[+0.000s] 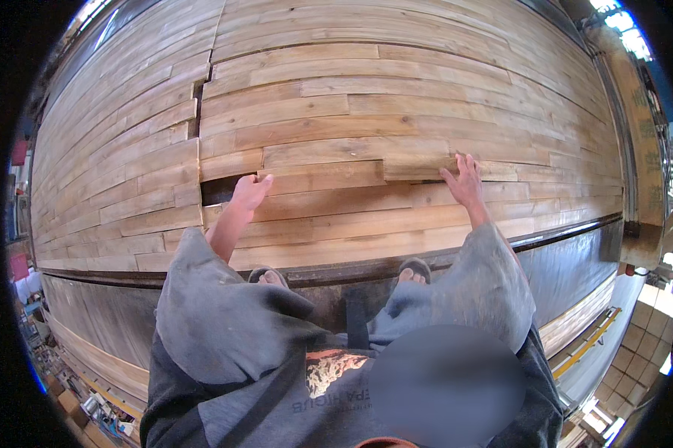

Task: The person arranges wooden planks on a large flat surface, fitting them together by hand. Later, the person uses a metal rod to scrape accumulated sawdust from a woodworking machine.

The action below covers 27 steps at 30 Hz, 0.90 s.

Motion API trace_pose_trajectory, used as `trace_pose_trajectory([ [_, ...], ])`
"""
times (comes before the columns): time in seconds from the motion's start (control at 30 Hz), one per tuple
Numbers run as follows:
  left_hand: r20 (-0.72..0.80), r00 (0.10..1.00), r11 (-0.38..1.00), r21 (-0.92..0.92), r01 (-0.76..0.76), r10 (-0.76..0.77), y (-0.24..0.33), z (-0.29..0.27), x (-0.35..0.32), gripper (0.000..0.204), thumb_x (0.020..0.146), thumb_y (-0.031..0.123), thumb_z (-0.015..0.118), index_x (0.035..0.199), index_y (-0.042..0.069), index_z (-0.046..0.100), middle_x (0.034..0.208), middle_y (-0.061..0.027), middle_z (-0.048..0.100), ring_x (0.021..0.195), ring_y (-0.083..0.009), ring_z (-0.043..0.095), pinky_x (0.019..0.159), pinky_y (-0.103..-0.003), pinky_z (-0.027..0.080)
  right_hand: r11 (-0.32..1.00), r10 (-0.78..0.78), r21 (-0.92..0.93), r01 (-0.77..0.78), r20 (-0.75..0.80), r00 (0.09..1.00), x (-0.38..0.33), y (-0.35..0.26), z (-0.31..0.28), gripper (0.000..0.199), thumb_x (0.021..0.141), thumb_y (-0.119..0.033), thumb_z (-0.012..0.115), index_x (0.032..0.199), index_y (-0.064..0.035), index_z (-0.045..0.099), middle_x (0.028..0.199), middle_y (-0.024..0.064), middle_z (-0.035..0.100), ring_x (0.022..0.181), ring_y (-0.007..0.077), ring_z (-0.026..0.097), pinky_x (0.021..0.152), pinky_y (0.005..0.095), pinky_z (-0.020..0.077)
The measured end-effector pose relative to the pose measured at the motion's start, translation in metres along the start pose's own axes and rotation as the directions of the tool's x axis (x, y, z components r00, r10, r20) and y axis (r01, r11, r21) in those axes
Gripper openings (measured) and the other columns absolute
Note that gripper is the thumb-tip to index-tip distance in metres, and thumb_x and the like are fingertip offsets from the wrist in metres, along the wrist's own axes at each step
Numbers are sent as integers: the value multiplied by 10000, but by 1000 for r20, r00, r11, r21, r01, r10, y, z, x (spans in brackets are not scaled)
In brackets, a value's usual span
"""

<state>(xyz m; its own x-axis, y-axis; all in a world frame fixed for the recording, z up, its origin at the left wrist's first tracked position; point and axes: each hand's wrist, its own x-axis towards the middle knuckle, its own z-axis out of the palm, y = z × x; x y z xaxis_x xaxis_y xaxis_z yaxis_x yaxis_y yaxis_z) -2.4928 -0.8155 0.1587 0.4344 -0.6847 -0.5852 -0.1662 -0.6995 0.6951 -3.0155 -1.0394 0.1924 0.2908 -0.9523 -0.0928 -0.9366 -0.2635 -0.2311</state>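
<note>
A short wooden board (pixel 419 167) sits slightly proud of the row around it, with a dark gap under its near edge. My right hand (pixel 467 187) grips its right end, thumb at the near side and fingers over the top. Butting against its left end is another wooden board (pixel 325 178). My left hand (pixel 250 194) is closed at that board's left end, fingers curled and partly hidden. Beside the left hand, a dark rectangular slot (pixel 221 188) opens in the row of boards.
Rows of pale boards (pixel 306 60) cover the broad surface under my feet. A jagged dark seam (pixel 198 108) runs away from me on the left. Dark metal edging (pixel 568 231) borders the near side, and a wooden post (pixel 635 149) stands at right. A yellow rail (pixel 590 340) lies lower right.
</note>
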Motion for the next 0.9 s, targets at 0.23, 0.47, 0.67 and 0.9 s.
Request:
trace_pose_trajectory([
  [0.23, -144, 988, 996, -82, 41, -52, -36, -94, 7, 254, 954, 299, 622, 994, 48, 623, 822, -11, 585, 698, -115, 512, 567, -326, 438, 998, 31, -47, -30, 27, 999, -10, 5, 6, 789, 860, -543, 649, 1460, -76, 437, 1554, 220, 281, 1413, 449, 254, 1134, 524, 300],
  [0.47, -147, 989, 999, 28, -16, 20, -30, -95, 1, 241, 963, 264, 614, 861, 45, 613, 749, 1, 578, 645, -110, 503, 536, -319, 418, 996, -3, -90, 1, -16, 1000, -8, 14, 16, 801, 847, -534, 669, 1457, -70, 436, 1539, 237, 291, 1388, 467, 276, 1107, 534, 337],
  [0.67, -179, 976, 951, 301, -65, 124, -28, -79, 7, 340, 929, 316, 640, 815, -5, 635, 753, -136, 652, 683, -249, 616, 608, -407, 468, 995, 19, -94, -18, 7, 1000, -9, 12, 14, 784, 852, -525, 669, 1445, -64, 447, 1537, 241, 291, 1385, 456, 280, 1081, 549, 363],
  [0.9, -118, 929, 685, 709, -168, 350, -13, -74, -6, 402, 907, 392, 642, 858, -5, 687, 873, -248, 686, 888, -403, 653, 787, -499, 494, 997, 34, -67, -41, -101, 994, -13, 10, 21, 806, 846, -511, 680, 1454, -53, 415, 1519, 255, 310, 1373, 451, 308, 1067, 538, 375],
])
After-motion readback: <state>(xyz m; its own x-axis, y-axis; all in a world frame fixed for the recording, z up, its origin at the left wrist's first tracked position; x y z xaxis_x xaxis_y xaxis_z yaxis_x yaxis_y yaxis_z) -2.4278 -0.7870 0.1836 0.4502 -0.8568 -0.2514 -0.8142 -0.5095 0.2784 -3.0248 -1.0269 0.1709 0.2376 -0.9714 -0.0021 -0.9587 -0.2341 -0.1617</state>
